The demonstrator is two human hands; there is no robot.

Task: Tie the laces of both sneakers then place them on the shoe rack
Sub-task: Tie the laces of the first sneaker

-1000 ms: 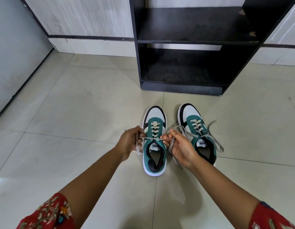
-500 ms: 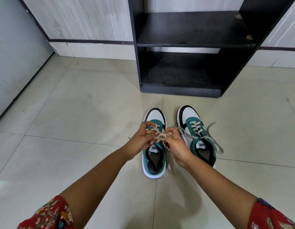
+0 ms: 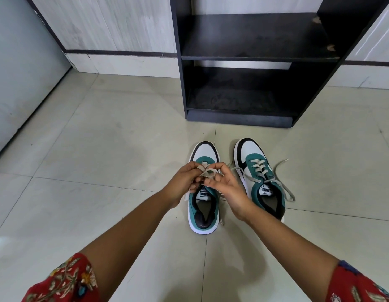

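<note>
Two teal, white and black sneakers stand side by side on the floor, toes toward the rack. Over the left sneaker (image 3: 203, 212), my left hand (image 3: 184, 184) and my right hand (image 3: 227, 186) meet and pinch its beige laces (image 3: 207, 172), which are looped between my fingers. My hands hide most of that shoe's lacing. The right sneaker (image 3: 257, 177) lies untouched, its laces (image 3: 282, 186) loose and trailing onto the tiles. The black shoe rack (image 3: 239, 58) stands just beyond the shoes, with two bare shelves.
Pale floor tiles (image 3: 102, 149) spread to the left and right of the shoes. A grey wall panel (image 3: 19, 73) runs along the left, and a light wall with a dark band (image 3: 115, 52) stands behind the rack.
My hands were pulling the left sneaker's lace ends apart; they have since come together above the shoe and now work a loop between the fingers. The right sneaker has not moved.
</note>
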